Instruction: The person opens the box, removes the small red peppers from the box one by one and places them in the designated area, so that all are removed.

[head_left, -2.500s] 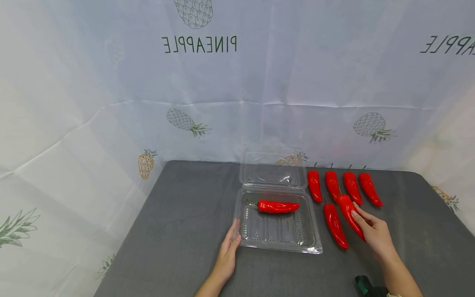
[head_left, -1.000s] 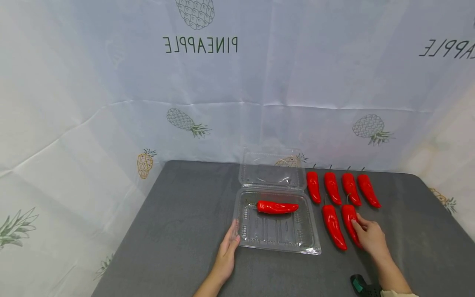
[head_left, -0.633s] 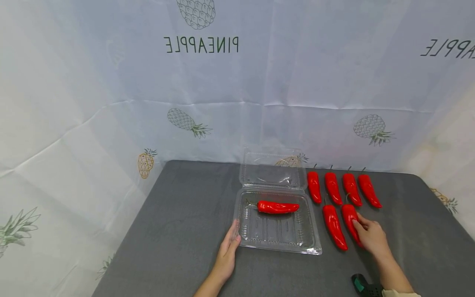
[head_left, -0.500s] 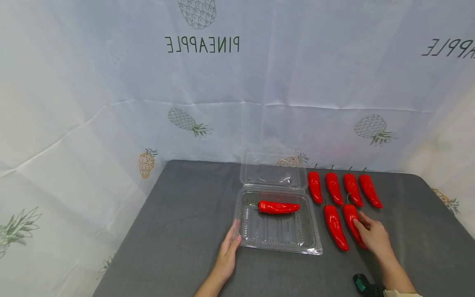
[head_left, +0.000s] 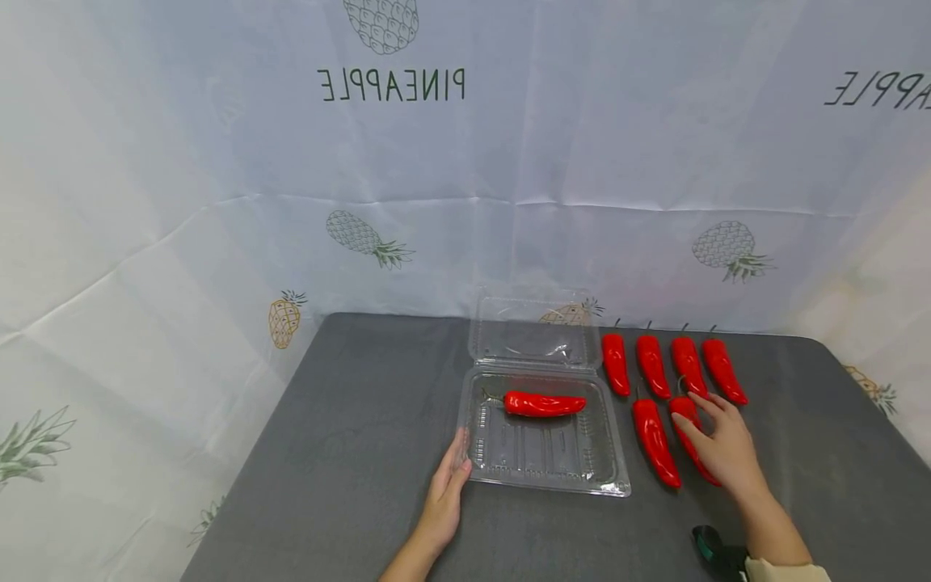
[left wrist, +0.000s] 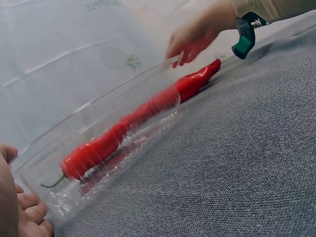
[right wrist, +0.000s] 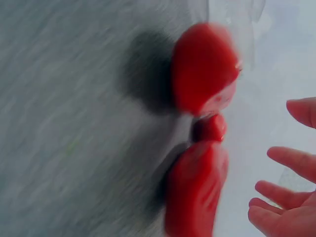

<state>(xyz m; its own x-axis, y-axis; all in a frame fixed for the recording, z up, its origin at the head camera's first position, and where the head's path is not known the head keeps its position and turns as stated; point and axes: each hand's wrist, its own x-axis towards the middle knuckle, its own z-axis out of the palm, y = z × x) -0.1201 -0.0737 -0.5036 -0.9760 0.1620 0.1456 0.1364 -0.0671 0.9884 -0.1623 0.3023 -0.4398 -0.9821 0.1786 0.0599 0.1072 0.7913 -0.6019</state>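
Note:
A clear plastic clamshell container (head_left: 534, 457) lies with its lid folded back, one red chili pepper (head_left: 544, 404) lying crosswise inside. At its left edge my left hand (head_left: 442, 497) grips the rim; the left wrist view shows the thumb above and curled fingers (left wrist: 34, 212) below. My right hand (head_left: 723, 449), fingers spread apart, hovers over the right-hand chili pepper (head_left: 684, 411) of the front pair, partly hiding it. Left of that pepper lies another chili pepper (head_left: 656, 444). In the right wrist view, nothing is between the separated fingers (right wrist: 291, 160).
Behind the front pair, several red chili peppers (head_left: 615, 365) form a back row right of the open lid (head_left: 534, 335). A grey cloth-covered table (head_left: 364, 436) carries everything. A white pineapple-print curtain (head_left: 582, 162) hangs behind it. A dark device (head_left: 716, 554) is strapped at the right wrist.
The right hand held a chili pepper raised over the row, laid it beside the front one, then let go and lifted slightly away. The left hand has stayed on the container.

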